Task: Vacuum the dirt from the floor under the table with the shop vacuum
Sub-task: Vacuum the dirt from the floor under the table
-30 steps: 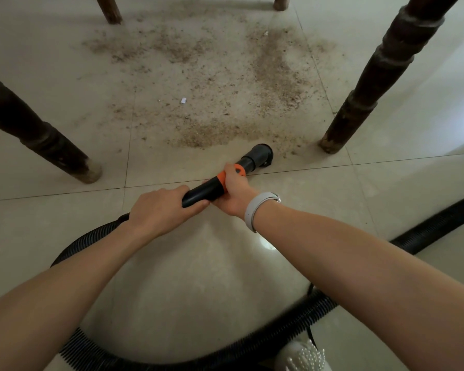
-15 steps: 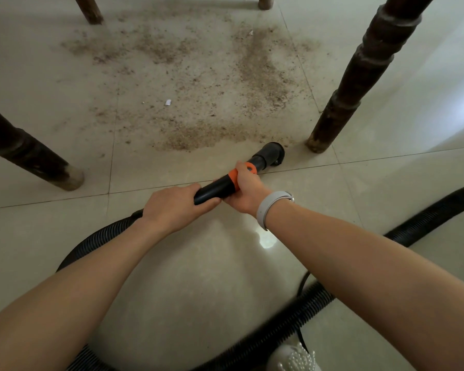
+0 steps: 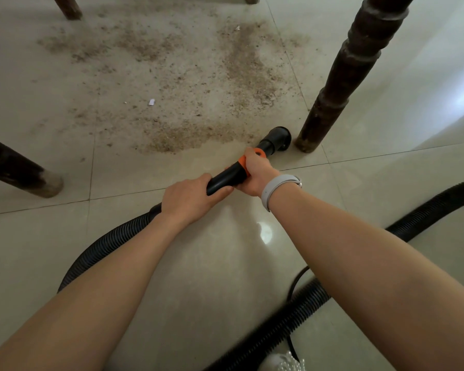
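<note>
1. My left hand (image 3: 192,198) was wrapped tight around the back of the black vacuum wand (image 3: 227,178).
2. My right hand (image 3: 255,172) gripped the wand farther up, at its orange ring (image 3: 243,162).
3. The round nozzle (image 3: 277,137) sat low by the floor (image 3: 225,263), just beside a dark table leg (image 3: 340,84).
4. Brown dirt (image 3: 193,137) lay spread on the tiles between the legs, with its near edge close to the nozzle.
5. The ribbed hose (image 3: 105,250) curved behind my arms.

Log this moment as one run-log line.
left hand: grips wand rear | right hand: grips orange collar | nozzle: at dirt edge, beside table leg | dirt: mostly remaining
</note>
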Tool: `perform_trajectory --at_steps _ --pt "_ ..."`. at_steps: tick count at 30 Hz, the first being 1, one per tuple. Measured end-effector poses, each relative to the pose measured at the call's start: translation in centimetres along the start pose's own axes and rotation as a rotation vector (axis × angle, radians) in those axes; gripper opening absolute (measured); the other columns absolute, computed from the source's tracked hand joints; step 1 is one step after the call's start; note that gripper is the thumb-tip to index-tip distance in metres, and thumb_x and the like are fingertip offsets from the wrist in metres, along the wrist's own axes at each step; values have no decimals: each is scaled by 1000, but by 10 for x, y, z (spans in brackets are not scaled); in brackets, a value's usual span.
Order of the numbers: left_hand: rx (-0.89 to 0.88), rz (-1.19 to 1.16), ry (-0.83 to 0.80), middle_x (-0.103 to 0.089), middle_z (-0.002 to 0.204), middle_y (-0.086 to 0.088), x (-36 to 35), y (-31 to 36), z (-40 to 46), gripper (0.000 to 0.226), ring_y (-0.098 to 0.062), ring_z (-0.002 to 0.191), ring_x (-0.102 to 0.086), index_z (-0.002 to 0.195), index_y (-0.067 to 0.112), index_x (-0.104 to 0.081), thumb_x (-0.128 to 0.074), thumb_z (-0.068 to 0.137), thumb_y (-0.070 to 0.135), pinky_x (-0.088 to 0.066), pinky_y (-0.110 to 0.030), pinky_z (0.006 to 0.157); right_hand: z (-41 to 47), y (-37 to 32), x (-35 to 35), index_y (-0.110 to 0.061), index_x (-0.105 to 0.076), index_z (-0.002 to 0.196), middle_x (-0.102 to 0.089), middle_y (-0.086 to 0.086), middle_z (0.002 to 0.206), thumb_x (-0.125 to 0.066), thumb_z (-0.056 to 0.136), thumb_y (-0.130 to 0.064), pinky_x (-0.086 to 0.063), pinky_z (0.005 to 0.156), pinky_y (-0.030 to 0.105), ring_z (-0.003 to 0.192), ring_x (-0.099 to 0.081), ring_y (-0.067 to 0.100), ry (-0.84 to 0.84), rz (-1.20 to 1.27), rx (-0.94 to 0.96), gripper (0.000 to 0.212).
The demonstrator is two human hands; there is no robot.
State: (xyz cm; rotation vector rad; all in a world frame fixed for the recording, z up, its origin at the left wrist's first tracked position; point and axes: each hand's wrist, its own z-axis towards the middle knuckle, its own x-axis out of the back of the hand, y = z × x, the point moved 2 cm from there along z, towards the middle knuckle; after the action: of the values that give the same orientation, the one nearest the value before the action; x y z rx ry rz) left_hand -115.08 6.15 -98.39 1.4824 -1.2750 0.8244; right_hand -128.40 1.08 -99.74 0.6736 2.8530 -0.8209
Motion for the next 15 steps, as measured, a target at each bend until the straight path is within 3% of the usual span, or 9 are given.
perform_trajectory --at_steps 4,9,15 --pt "14 -38 -19 -49 65 8 -5 8 9 50 -15 60 -49 97 24 -51 -34 86 70 -27 -28 49 8 -10 6 -12 -44 87 -53 11 101 -48 97 -32 -52 82 48 93 -57 29 63 -48 8 22" --pt "11 -58 -41 -52 68 5 -9 13 8 50 -16 62 -51 95 22 -50 -34 87 69 -28 -28 49 9 -9 11 -13 -42 83 -53 10 92 -48 97 -32 -53 84 47 90 -57 29 69 -48 5 25" --pt "-59 -42 -59 -55 71 8 -10 2 -3 47 -14 64 -53 97 25 -52 -35 87 68 -32 -27 52 3 14 16 -12 -43 100 -55 12 96 -49 95 -36 -52 88 51 98 -60 33 34 12 38 25"
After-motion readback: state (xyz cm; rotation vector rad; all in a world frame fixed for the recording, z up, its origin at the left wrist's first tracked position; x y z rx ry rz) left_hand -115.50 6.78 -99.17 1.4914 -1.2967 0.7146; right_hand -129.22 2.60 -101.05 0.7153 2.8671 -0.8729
